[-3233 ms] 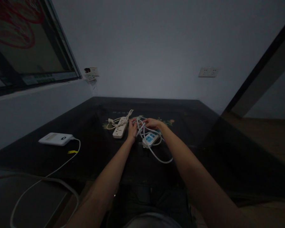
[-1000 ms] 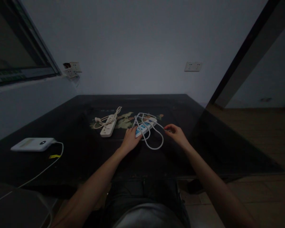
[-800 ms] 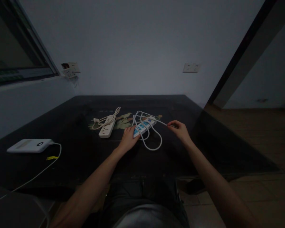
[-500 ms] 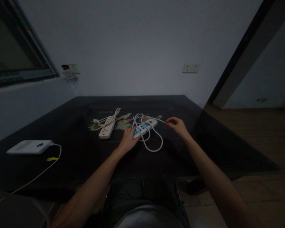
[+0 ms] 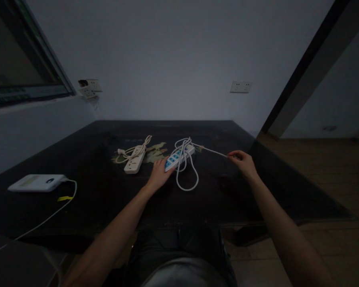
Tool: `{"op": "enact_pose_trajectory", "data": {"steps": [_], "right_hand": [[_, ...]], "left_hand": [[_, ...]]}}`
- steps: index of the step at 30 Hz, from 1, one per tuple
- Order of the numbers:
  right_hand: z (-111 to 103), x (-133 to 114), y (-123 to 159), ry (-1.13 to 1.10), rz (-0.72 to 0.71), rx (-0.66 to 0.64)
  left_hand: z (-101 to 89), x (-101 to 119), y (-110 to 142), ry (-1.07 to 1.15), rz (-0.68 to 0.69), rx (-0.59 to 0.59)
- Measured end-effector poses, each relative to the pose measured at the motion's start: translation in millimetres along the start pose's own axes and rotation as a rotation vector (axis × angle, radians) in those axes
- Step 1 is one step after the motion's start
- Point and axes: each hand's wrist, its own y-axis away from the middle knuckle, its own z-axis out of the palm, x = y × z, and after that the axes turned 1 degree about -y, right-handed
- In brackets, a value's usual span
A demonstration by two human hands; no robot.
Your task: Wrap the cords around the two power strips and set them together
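Note:
A white power strip with blue sockets (image 5: pixel 172 160) lies slanted on the dark table, its near left end gripped by my left hand (image 5: pixel 159 173). Loops of its white cord (image 5: pixel 188 189) are bunched over the strip's far right end, and one loop hangs toward me on the tabletop. From that bunch a length of cord runs taut to the right into my right hand (image 5: pixel 242 162), whose fingers are closed on it. The cord's end is hidden in those fingers. Left of my left hand lies a second, cream power strip (image 5: pixel 133 164) with its cord and plug bundled on top.
A white power bank (image 5: pixel 36 183) with a white cable lies at the table's left side. The black table (image 5: pixel 107 207) ends in front of my lap. Wall sockets (image 5: pixel 241 87) are on the back wall, with others at the left corner beside a window.
My right hand has moved right and slightly toward me, drawing the cord straighter. The loops have tightened and shifted on the strip. My left hand and the strip have slid slightly left.

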Motion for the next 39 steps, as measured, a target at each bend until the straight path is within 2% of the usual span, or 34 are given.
{"op": "enact_pose_trajectory", "data": {"steps": [4, 8, 11, 15, 18, 20, 23, 27, 31, 34, 39], "right_hand": [[13, 11, 9, 0.046, 0.027, -0.120], [30, 7, 16, 0.089, 0.018, -0.173], [42, -8, 28, 0.107, -0.012, -0.220], [64, -36, 51, 0.116, -0.128, -0.292], [86, -52, 63, 0.025, -0.144, -0.307], [102, -58, 68, -0.134, -0.057, -0.350], [120, -64, 69, -0.495, 0.177, -0.455], [130, -70, 70, -0.927, 0.407, -0.462], [130, -75, 74, -1.058, 0.518, -0.438], [129, -79, 80, -0.952, 0.416, -0.377], [132, -82, 83, -0.564, -0.001, -0.388]], "left_hand": [[-4.0, 2, -2, 0.101, 0.008, 0.003], [-8.0, 7, -2, 0.251, 0.027, 0.004], [-8.5, 8, -2, 0.353, 0.005, 0.040], [-8.4, 7, -3, 0.376, -0.040, 0.093], [-9.5, 8, -4, 0.369, -0.056, 0.138], [-10.8, 8, -5, 0.352, -0.057, 0.176], [-13.1, 8, -5, 0.290, -0.040, 0.219], [-15.4, 8, -4, 0.134, 0.027, 0.238], [-15.4, 9, -2, 0.034, 0.077, 0.255], [-15.7, 9, -1, 0.012, 0.072, 0.276], [-18.3, 8, -2, 0.015, 0.005, 0.289]]}}
